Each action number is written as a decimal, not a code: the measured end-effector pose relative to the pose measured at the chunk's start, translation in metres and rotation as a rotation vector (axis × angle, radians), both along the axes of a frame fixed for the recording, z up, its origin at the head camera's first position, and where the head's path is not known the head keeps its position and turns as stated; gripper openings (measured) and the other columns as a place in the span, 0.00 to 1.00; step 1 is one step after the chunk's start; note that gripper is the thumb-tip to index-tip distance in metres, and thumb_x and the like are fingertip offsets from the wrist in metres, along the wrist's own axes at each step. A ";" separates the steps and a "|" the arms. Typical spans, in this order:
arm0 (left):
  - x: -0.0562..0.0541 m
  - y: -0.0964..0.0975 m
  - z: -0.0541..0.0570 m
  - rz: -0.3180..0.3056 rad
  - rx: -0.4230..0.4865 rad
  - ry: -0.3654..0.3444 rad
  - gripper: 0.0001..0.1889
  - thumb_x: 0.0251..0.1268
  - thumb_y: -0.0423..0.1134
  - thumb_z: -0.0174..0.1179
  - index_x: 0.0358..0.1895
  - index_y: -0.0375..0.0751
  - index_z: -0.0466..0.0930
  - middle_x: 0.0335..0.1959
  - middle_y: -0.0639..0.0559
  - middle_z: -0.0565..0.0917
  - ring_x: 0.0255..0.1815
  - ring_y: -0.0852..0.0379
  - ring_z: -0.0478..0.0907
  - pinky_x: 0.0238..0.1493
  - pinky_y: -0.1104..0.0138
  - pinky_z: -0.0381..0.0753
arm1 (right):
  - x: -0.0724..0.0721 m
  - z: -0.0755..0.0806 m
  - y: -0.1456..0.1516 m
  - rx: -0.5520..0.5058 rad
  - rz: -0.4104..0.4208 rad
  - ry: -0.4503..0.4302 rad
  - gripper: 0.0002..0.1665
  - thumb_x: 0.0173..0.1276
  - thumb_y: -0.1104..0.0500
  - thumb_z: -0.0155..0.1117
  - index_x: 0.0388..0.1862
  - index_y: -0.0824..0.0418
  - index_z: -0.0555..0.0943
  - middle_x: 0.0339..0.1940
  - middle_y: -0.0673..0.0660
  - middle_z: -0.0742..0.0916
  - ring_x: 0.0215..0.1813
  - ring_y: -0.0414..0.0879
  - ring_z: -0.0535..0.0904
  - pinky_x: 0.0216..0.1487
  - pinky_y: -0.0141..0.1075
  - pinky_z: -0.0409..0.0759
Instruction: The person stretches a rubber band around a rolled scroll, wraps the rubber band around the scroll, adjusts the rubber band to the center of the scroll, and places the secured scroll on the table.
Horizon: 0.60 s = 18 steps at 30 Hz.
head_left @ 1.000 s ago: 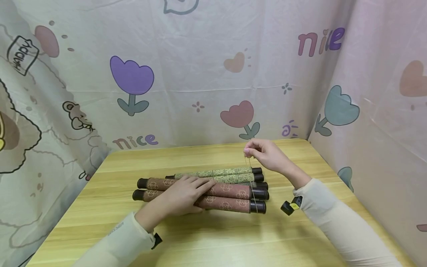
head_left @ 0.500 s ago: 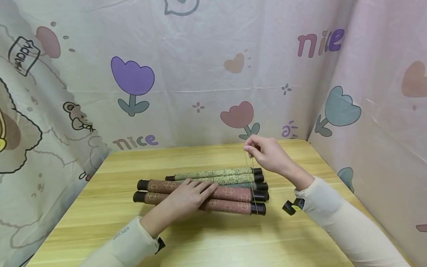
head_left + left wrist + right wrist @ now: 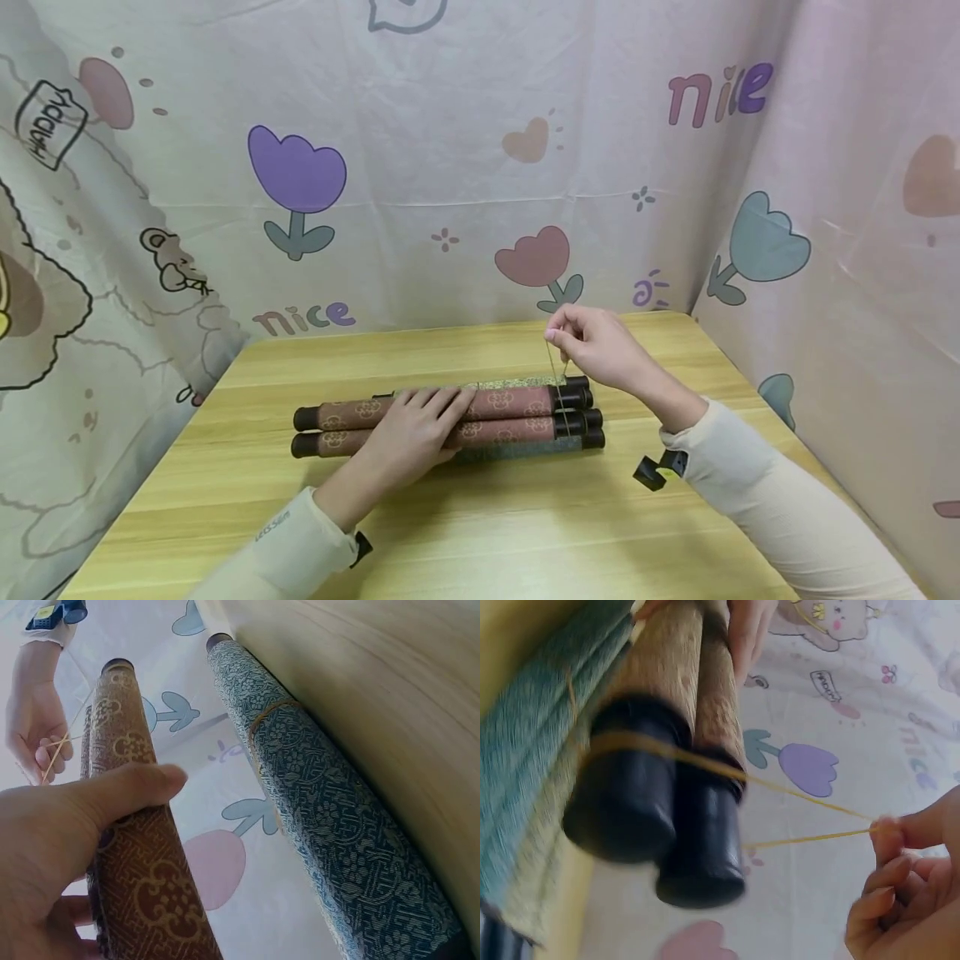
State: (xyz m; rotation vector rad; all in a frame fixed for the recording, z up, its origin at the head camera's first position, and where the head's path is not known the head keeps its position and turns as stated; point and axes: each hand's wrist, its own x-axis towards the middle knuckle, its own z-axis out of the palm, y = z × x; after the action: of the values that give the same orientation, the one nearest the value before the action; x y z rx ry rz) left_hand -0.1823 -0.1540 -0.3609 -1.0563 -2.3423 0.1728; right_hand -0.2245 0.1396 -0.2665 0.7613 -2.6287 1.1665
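Note:
Two reddish-brown scrolls (image 3: 513, 404) with flower patterns lie side by side, raised over the other scrolls. My left hand (image 3: 408, 437) grips them around the middle, its thumb across one scroll in the left wrist view. At their right end, a yellow rubber band (image 3: 630, 741) loops around the black end knobs (image 3: 622, 806). My right hand (image 3: 596, 346) pinches that band between thumb and fingertip and holds it stretched away from the knobs. Beneath and in front is a blue-green scroll (image 3: 315, 802) with a thin band around it. A pale green scroll (image 3: 517, 383) shows behind, mostly covered.
The scrolls are on a light wooden table (image 3: 480, 533). A patterned curtain (image 3: 420, 167) hangs behind the table and along both sides.
The reddish-brown scrolls have moved back with my left hand, now covering much of the green scrolls and uncovering the blue-green one in front. My right hand keeps pinching the band, nearly in place.

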 end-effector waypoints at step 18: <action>-0.006 -0.012 -0.006 0.023 0.194 0.248 0.50 0.36 0.46 0.82 0.69 0.36 0.68 0.55 0.39 0.78 0.49 0.40 0.77 0.44 0.48 0.79 | -0.018 -0.015 0.004 -0.193 -0.089 -0.374 0.10 0.75 0.59 0.55 0.42 0.65 0.79 0.16 0.55 0.82 0.14 0.40 0.62 0.17 0.31 0.56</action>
State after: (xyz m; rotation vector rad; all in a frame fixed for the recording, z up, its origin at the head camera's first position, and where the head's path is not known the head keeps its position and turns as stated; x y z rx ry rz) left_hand -0.1885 -0.1661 -0.3668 -0.8613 -2.1012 0.0779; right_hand -0.2427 0.1434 -0.2819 0.4182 -2.7397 1.6437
